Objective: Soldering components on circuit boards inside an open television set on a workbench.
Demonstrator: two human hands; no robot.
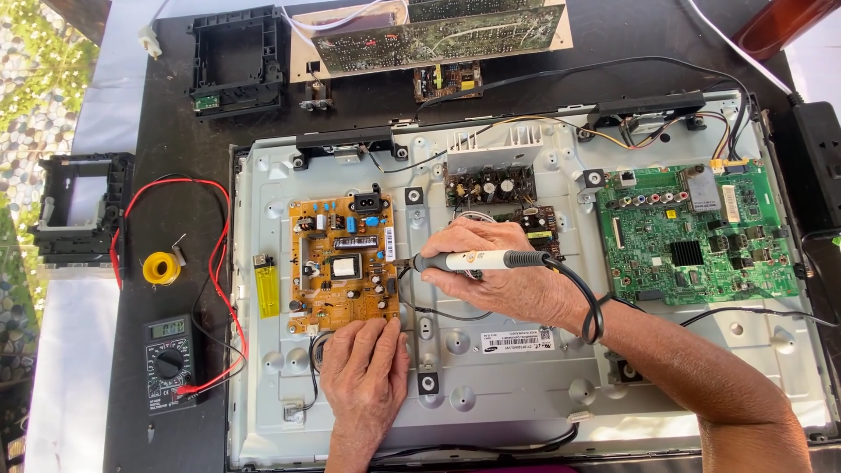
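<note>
Nearest the camera, at about 6 o'clock, the left hand is laid flat, fingers together and gripping nothing, on the grey metal back panel of an opened flat screen, with its fingertips touching the lower edge of the orange power board. Just beyond it, towards 12 o'clock, the right hand is closed around a soldering iron, which is held almost level with its tip pointed to 9 o'clock at the right edge of the orange power board. The iron's black cord is looped over the right wrist.

At 9 o'clock of the orange power board a yellow lighter is seen on the panel. Further towards 9 o'clock, on the dark tabletop, a multimeter with red leads and a yellow solder spool are placed. At 3 o'clock a green main board is mounted. Farthest off, at 12 o'clock, loose circuit boards and a black plastic frame are seen.
</note>
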